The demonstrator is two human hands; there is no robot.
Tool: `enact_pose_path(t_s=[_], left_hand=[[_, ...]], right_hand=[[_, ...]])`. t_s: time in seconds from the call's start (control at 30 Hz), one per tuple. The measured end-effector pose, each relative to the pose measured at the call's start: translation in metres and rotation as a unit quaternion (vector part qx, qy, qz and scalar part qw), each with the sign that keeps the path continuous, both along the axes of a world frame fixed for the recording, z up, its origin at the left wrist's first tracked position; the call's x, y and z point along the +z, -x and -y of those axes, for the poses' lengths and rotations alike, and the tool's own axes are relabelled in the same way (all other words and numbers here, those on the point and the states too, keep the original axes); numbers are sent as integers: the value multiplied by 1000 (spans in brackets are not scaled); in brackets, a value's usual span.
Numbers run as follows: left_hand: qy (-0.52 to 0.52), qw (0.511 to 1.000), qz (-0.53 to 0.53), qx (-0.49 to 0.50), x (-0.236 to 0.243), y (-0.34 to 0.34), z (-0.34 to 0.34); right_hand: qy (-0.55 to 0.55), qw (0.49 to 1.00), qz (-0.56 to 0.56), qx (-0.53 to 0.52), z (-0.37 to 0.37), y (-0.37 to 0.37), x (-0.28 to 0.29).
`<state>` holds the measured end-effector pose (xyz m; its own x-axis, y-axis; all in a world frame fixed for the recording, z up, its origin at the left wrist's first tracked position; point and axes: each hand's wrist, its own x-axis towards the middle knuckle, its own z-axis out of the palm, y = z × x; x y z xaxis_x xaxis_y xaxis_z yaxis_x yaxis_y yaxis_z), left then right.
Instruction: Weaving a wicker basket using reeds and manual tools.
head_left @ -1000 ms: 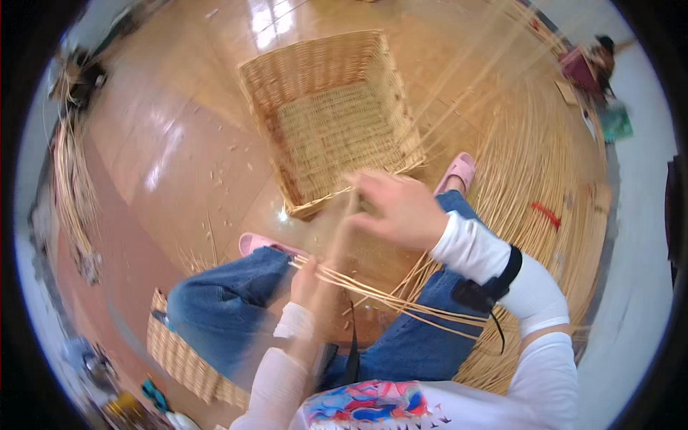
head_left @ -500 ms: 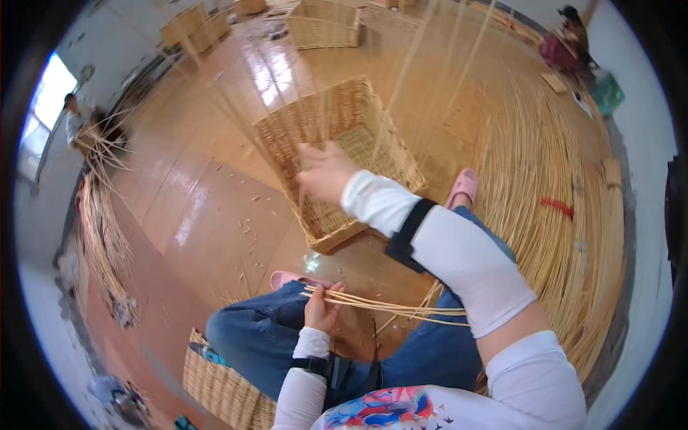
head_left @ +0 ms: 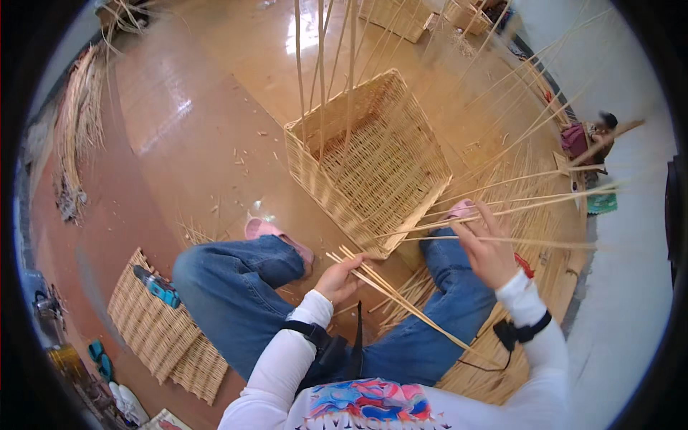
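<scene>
Just above the middle of the view, toward 12 o'clock, stands the open basket (head_left: pixel 315 188), a four-sided shape of tightly woven straw-coloured cane, with ribbed walls and one corner pointing to 6 o'clock. The two hands are apart from each other. The left hand (head_left: pixel 340 281), at 6 o'clock and just beside this corner, is closed around a small bunch of smooth, round, thin sticks (head_left: pixel 398 294); their tips point to 11 o'clock and their long part lies across the right leg of the blue denim jeans (head_left: pixel 229 290), toward 5 o'clock. The right hand (head_left: pixel 489 251), between 3 and 4 o'clock, has its fingers partly spread among long flexible canes (head_left: pixel 516 211) that reach away to 3 o'clock; whether it grips them, I cannot tell. More slender canes (head_left: pixel 299 72) cross over the basket toward 12 o'clock, blurred in part. Under the right hand, a wide bed of loose, straight strands (head_left: pixel 530 175) covers the glossy brown floor (head_left: pixel 208 136). At 8 o'clock lie flat woven pieces (head_left: pixel 147 322) with thick, knobbly rows, and on them rests a tool with a teal handle (head_left: pixel 166 294).
</scene>
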<state>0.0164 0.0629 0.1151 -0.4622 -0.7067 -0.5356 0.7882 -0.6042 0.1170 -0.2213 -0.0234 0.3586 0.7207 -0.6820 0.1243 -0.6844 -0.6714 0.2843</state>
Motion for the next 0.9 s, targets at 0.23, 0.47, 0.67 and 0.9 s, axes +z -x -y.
enact_pose_path(t_s=[0.23, 0.47, 0.67, 0.9], left_hand=[[25, 998, -21, -58, -4, 23, 9], [-4, 995, 13, -99, -26, 53, 17], [-118, 984, 77, -113, -73, 87, 29], [-234, 967, 38, -92, -113, 101, 23]], right_hand=[[-302, 866, 203, -344, -84, -1, -44], [-448, 798, 213, -343, -72, -30, -161], [-374, 846, 88, -371, -52, -2, -203], [-295, 882, 49, -365, -50, 7, -225]])
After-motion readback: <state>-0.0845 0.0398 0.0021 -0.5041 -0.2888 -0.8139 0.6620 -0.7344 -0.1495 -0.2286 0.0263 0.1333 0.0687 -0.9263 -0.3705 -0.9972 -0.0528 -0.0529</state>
